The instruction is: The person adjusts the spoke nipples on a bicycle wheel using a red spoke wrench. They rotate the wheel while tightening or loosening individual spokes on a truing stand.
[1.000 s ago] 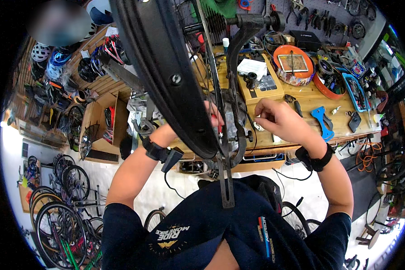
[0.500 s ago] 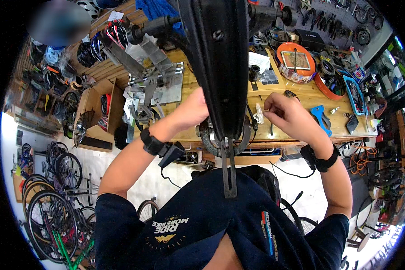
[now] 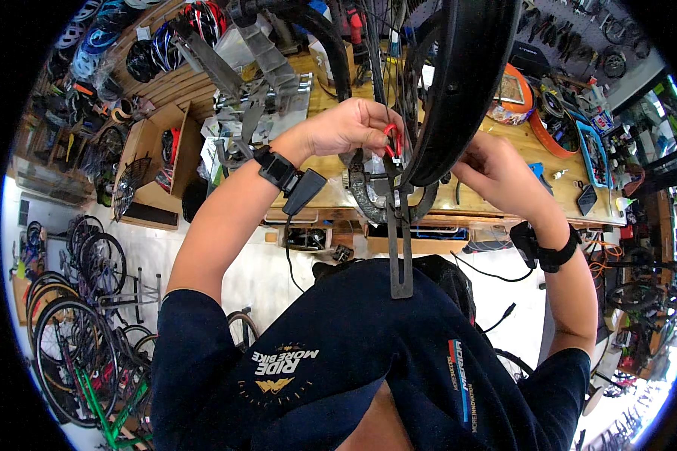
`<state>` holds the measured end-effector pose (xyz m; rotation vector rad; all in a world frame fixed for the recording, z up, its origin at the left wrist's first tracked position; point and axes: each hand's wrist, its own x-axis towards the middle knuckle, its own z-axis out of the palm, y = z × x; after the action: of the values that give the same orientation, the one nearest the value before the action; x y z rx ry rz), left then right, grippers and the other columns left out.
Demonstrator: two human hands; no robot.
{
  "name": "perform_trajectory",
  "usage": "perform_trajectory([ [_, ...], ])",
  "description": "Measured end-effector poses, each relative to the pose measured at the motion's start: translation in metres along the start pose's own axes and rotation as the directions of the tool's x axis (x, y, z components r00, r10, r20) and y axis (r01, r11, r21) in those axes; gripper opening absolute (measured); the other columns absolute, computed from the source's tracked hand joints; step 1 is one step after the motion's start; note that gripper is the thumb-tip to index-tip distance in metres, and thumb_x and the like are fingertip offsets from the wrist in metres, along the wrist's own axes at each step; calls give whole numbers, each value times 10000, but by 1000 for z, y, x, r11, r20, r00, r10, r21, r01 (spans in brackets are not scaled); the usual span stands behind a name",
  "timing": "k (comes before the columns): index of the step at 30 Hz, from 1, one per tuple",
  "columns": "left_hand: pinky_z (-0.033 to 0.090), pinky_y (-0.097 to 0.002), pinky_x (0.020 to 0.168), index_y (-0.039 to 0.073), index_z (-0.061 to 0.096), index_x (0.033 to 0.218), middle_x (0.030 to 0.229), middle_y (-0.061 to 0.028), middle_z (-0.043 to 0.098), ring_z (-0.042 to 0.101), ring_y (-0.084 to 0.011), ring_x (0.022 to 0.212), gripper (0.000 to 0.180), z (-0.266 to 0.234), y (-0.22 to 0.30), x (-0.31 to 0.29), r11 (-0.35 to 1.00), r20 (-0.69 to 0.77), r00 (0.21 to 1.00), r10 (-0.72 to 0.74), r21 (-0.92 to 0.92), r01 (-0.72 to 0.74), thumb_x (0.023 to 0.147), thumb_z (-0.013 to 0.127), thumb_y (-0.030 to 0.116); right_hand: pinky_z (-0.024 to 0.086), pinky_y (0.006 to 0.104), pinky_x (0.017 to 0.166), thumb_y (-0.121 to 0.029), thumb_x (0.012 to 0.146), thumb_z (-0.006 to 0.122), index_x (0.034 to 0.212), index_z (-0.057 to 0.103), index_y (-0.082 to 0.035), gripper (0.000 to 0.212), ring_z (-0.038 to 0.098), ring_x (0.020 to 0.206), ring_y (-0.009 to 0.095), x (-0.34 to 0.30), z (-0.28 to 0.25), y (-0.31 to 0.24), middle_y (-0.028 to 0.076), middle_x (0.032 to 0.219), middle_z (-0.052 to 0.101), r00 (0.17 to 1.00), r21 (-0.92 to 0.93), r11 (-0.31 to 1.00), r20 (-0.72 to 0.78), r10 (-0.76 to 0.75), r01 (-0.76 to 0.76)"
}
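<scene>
A black bicycle wheel rim [image 3: 466, 83] stands upright close in front of me, tilted, with thin spokes behind it. It sits in a metal truing stand, whose slotted bar [image 3: 402, 282] points toward me. Left of the rim, my left hand [image 3: 346, 129] pinches a small red spoke wrench [image 3: 393, 141] beside the spokes. My right hand [image 3: 496, 177] is at the rim's right side with its fingers curled; their tips are partly hidden by the rim, so what they hold cannot be made out.
The wooden workbench [image 3: 496, 199] carries metal clamps [image 3: 267, 105] on the left. Orange round tubs [image 3: 553, 143], a blue tray [image 3: 594, 154] and a dark phone-like object [image 3: 587, 200] lie to the right. A cardboard box [image 3: 154, 158] stands at the left; bicycles [image 3: 75, 346] line the floor.
The rim has swung to the right and tilted, uncovering the spokes. My left hand has moved right and shows the red spoke wrench. My right hand has come against the rim, its fingers now partly covered.
</scene>
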<state>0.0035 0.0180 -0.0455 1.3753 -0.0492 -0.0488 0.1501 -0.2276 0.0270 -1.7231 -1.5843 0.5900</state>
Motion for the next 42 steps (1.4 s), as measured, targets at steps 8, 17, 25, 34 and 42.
perform_trajectory([
  [8,407,-261,494,-8,655,739,631,-52,619,533,-103,549,421,15,-20,18,824,-373,913,164,561,81,803,794,383,485,304,610,-128,904,642,937,573,20,166,607,677,153,27,25,23,93,731,630,994,128,990,-97,-49,61],
  [17,507,-271,644,-27,661,951,836,-68,688,658,-137,701,391,30,26,-24,924,-352,929,-112,307,227,981,582,355,538,248,689,-116,924,619,1099,582,21,226,642,755,114,60,34,24,48,854,656,969,578,790,231,84,-206],
  [25,366,-374,1070,-76,278,1447,1391,-242,463,504,-292,1252,865,27,16,-16,910,-498,855,143,407,85,944,517,586,525,351,546,-115,793,627,832,660,108,229,665,543,232,74,62,37,190,643,649,976,255,965,-220,1,57],
  [34,510,-228,757,90,507,1284,1081,3,643,617,-96,991,419,0,-3,-1,914,-412,890,195,405,-13,992,557,386,587,262,613,-13,916,590,1181,580,104,289,676,673,153,50,22,2,110,826,658,957,604,789,-144,252,-116],
  [42,445,-326,1003,30,359,1420,1276,-107,568,570,-200,1168,548,32,14,-3,952,-502,865,15,273,141,1007,530,348,585,251,658,-69,939,628,1198,588,93,309,685,733,144,22,40,5,94,848,668,972,826,543,23,232,-149],
])
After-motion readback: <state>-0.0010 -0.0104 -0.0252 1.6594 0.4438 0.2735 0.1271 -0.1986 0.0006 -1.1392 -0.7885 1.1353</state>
